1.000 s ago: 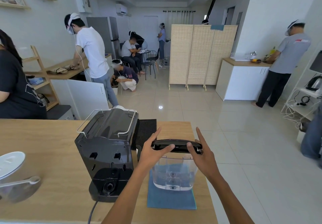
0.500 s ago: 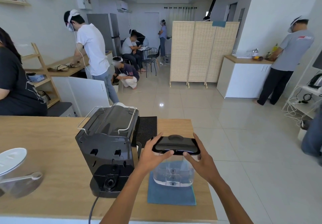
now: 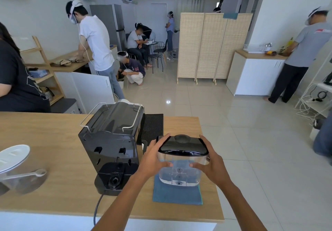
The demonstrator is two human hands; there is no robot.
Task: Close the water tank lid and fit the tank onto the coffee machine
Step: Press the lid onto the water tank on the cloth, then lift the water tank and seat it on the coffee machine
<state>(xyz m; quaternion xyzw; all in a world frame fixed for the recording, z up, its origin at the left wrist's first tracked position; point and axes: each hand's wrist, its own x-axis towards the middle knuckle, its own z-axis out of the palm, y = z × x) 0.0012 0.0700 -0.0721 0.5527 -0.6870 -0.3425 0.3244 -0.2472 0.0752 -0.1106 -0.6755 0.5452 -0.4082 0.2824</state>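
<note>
Both hands [image 3: 154, 160] around water tank [image 3: 180, 171] (lidded)

Two bare forearms enter from the bottom edge, slim and unclothed up to where the frame cuts them. No sleeve shows on either. The left grip [image 3: 154, 160] and right grip [image 3: 211, 164] are bare too, with long fingers and short, plain nails. The wrists are likewise bare.

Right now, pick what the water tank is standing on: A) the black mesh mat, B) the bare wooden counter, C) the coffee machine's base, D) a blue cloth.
D: the clear water tank stands on the blue cloth, right of the coffee machine, with both hands on it.
</note>
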